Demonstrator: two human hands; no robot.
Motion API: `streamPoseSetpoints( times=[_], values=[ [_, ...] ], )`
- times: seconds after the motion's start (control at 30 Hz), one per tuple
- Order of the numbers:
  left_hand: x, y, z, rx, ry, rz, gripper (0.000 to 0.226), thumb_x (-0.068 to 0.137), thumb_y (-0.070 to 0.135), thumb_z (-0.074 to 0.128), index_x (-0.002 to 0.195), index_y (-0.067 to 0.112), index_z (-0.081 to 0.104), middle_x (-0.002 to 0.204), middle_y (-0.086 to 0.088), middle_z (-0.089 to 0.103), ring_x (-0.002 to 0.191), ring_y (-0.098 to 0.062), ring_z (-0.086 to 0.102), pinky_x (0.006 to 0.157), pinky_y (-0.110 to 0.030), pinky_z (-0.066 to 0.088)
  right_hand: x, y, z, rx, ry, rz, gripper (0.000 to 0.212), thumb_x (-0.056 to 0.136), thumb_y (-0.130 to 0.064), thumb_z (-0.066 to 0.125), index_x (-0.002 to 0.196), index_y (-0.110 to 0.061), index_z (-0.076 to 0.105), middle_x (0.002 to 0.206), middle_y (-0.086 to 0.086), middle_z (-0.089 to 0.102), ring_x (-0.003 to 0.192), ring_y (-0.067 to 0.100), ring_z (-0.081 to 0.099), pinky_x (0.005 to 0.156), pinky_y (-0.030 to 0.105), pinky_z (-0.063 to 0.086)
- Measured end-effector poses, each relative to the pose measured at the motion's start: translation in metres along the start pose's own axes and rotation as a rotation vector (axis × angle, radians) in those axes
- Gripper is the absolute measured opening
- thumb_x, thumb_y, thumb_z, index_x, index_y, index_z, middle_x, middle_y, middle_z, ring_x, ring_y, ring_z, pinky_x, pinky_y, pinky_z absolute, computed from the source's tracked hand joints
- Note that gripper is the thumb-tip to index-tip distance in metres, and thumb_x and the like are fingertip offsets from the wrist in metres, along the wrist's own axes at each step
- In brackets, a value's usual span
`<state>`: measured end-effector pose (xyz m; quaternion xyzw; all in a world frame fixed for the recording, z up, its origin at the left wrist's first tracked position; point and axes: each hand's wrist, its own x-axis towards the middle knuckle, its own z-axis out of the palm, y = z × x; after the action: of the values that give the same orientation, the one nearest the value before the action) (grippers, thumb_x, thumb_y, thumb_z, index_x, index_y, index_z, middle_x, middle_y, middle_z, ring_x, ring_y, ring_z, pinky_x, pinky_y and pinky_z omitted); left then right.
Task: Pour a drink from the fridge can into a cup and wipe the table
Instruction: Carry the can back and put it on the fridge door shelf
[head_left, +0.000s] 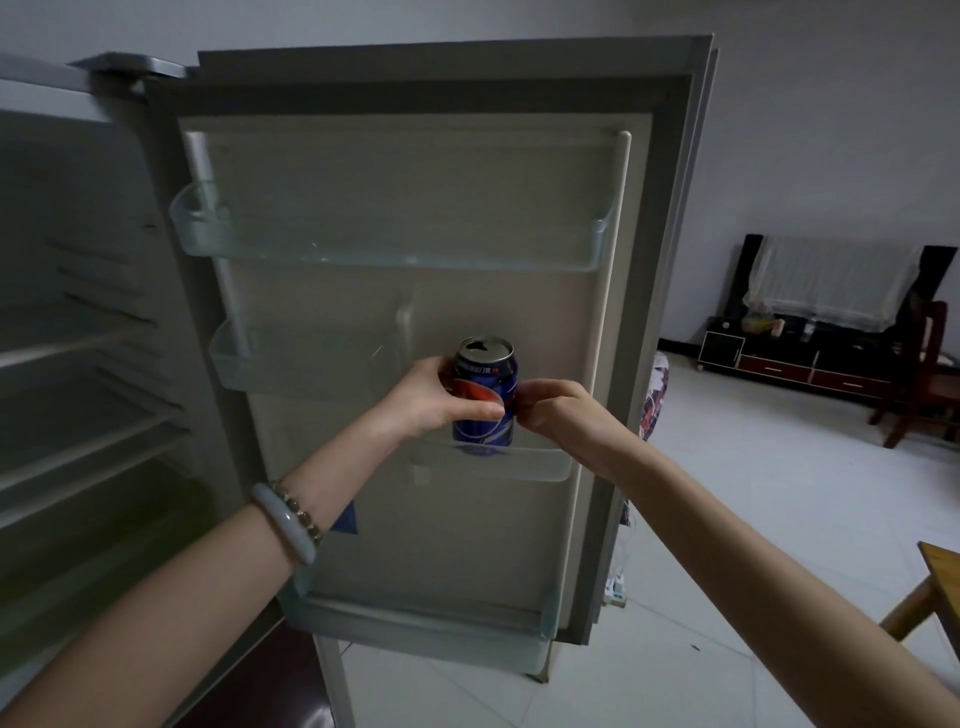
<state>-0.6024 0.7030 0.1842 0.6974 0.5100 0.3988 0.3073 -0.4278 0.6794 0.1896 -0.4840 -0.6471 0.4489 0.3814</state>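
Note:
A blue drink can (485, 374) with a red and white logo is upright in front of the open fridge door (415, 322), its base just above a clear door bin (519, 465). The can's top shows a dark opening. My left hand (434, 397) grips the can from its left side, thumb across the front. My right hand (553, 408) holds the can's right side with curled fingers. No cup is in view.
The fridge interior (78, 364) with bare shelves lies to the left. Two more clear door bins sit higher on the door. A dark TV cabinet (800, 358) stands far right, a wooden chair (930, 374) beside it, and a wooden table corner (940, 566) at the right edge.

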Motion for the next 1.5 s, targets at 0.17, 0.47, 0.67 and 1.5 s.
streamPoseSetpoints(
  times=[0.17,0.47,0.67,1.5],
  values=[
    [0.004,-0.006,0.005,0.039,-0.032,-0.013,0.033,0.064,0.015,0.085,0.092,0.019,0.067,0.087,0.003,0.068,0.076,-0.001,0.061,0.062,-0.002,0.044,0.006,0.002,0.003,-0.032,-0.006,0.017,0.037,0.074,0.017,0.035,0.104,0.019,0.057,0.114,0.043,0.051,0.105,0.046,0.056,0.102,0.059,0.034],
    [0.005,-0.010,0.008,0.049,-0.030,-0.024,0.053,0.061,0.029,0.086,0.108,0.017,0.064,0.102,0.000,0.069,0.092,-0.011,0.064,0.076,-0.016,0.047,0.014,0.007,0.001,-0.141,0.048,0.041,0.035,0.074,0.013,0.039,0.100,0.014,0.062,0.108,0.037,0.060,0.109,0.048,0.053,0.099,0.054,0.043],
    [-0.023,-0.010,0.012,0.133,0.122,-0.027,0.093,0.066,0.040,0.081,0.137,0.010,0.030,0.129,0.000,0.050,0.122,-0.016,0.048,0.097,-0.025,0.036,-0.005,0.014,-0.002,-0.273,0.174,-0.076,0.056,0.086,0.000,0.047,0.140,-0.003,0.036,0.138,0.015,0.048,0.128,0.025,0.045,0.108,0.037,0.037],
    [-0.075,-0.008,0.137,1.162,0.231,0.410,0.070,0.088,0.052,0.039,0.136,0.002,0.041,0.136,-0.015,0.051,0.128,-0.027,0.046,0.113,-0.047,0.019,-0.083,0.147,-0.075,-1.058,0.279,-0.662,0.052,0.090,-0.014,0.035,0.140,0.001,0.035,0.148,0.019,0.034,0.141,0.029,0.024,0.115,0.042,0.024]
  ],
)
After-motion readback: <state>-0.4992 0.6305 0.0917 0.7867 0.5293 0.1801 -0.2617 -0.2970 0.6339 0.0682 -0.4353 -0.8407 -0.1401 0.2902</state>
